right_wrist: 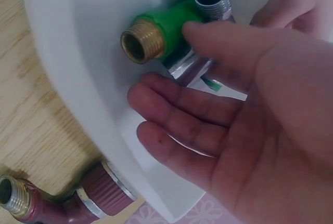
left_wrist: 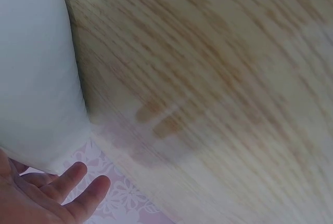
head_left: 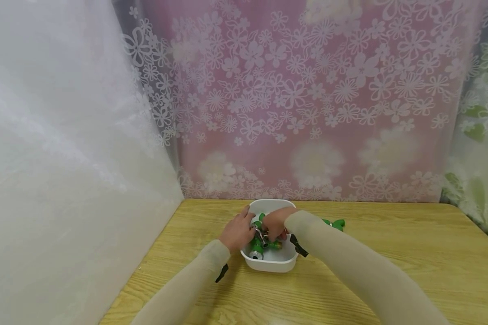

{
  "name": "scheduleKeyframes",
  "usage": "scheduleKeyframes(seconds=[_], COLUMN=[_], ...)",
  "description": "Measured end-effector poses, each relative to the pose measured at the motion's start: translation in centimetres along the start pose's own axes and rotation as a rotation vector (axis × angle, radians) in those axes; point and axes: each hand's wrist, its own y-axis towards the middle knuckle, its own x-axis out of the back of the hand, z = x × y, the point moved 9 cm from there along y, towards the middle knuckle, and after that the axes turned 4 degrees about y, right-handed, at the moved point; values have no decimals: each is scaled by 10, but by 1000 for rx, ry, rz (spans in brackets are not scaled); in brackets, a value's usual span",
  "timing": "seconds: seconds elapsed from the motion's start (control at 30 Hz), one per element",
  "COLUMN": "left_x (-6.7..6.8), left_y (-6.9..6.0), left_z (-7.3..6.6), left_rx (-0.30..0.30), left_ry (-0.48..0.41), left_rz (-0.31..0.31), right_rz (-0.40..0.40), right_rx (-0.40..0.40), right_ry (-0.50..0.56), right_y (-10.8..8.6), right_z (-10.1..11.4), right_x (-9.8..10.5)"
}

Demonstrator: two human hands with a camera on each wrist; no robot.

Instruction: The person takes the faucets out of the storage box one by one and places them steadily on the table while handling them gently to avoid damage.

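A white plastic basin (head_left: 270, 266) stands on the table with several green pipe fittings (head_left: 255, 246) and chrome parts inside. My right hand (head_left: 277, 222) reaches down into it. In the right wrist view, the thumb lies over a green fitting with a brass threaded end (right_wrist: 143, 42) and a chrome threaded tube (right_wrist: 213, 0); the other fingers curve loosely below, without a visible grip. At the basin's left rim is my left hand (head_left: 237, 230), some fingers extended along the outside (left_wrist: 78, 187). Its thumb side is partly hidden.
Right of the basin, a green fitting (head_left: 338, 224) lies on the wooden table (head_left: 390, 234), partly behind the right sleeve. A maroon threaded fitting (right_wrist: 67, 203) lies outside the basin in the right wrist view. A pink flowered curtain (head_left: 309, 113) hangs behind the table.
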Motion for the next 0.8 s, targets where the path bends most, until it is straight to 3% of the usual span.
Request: scheduleKeyframes(seconds=[0.37, 0.8], left_x=[3, 3], left_y=[0, 0], left_z=[-3, -1], left_rx=[-34, -9], left_ry=[10, 22], left_rz=[5, -1], right_rz=[-46, -79], right_rx=[57, 103], right_ry=[-23, -60], right_y=[1, -8], right_z=[-3, -8], right_x=[2, 7])
